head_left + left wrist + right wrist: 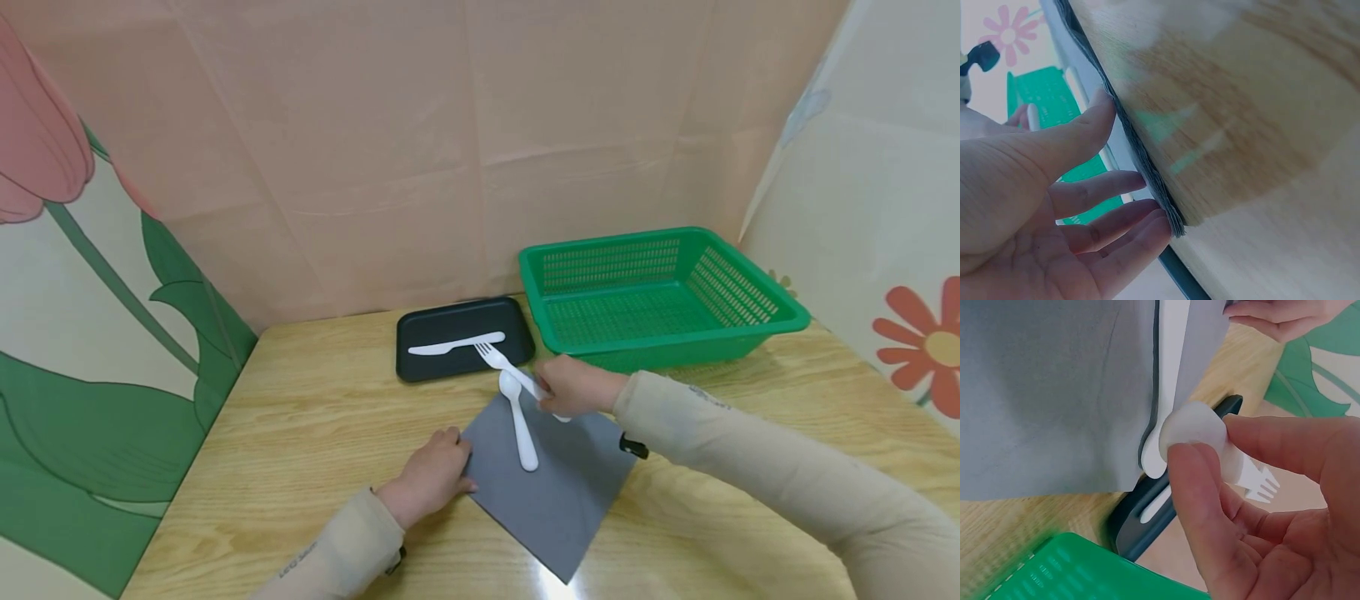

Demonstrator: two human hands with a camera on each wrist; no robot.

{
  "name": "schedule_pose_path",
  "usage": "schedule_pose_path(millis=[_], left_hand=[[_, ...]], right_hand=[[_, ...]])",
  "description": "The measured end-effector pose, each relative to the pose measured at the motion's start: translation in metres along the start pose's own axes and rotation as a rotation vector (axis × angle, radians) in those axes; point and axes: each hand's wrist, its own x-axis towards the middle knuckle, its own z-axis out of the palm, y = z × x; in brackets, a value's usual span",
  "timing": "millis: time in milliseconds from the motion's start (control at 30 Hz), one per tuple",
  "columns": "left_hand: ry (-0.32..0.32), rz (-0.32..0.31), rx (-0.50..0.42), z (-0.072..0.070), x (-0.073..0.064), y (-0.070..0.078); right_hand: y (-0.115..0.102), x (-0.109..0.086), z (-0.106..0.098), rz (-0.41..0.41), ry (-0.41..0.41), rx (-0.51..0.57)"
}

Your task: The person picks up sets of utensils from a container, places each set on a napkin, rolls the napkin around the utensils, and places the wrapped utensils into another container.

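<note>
A white plastic fork (517, 372) is pinched near its handle end between the thumb and fingers of my right hand (579, 386). Its tines point up and left, over the edge of the black tray in the head view. Below it a white spoon (522, 429) lies on a square grey napkin (577, 479), bowl towards the tray. My left hand (433, 473) rests at the napkin's left corner. Seen from the left wrist, its thumb and extended fingers touch the layered napkin edge (1141, 153).
On the black tray (416, 367) lies a white knife (457, 342), blade to the left. A green plastic basket (675, 343) stands at the back right, beside the tray. Behind them hangs a pink backdrop (375, 167); the table is wood-patterned (322, 425).
</note>
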Motion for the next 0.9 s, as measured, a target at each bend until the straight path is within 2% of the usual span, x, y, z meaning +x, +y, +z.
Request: schedule_pose_path(millis=[200, 900], left_hand=[[0.004, -0.001, 0.004, 0.0001, 0.0001, 0.0002], [0.009, 0.0, -0.004, 0.0004, 0.0005, 0.0]], right_hand=[[0.0001, -0.0016, 0.0012, -0.003, 0.01, -0.011], [-0.0004, -0.0025, 0.0048, 0.061, -0.05, 0.041]])
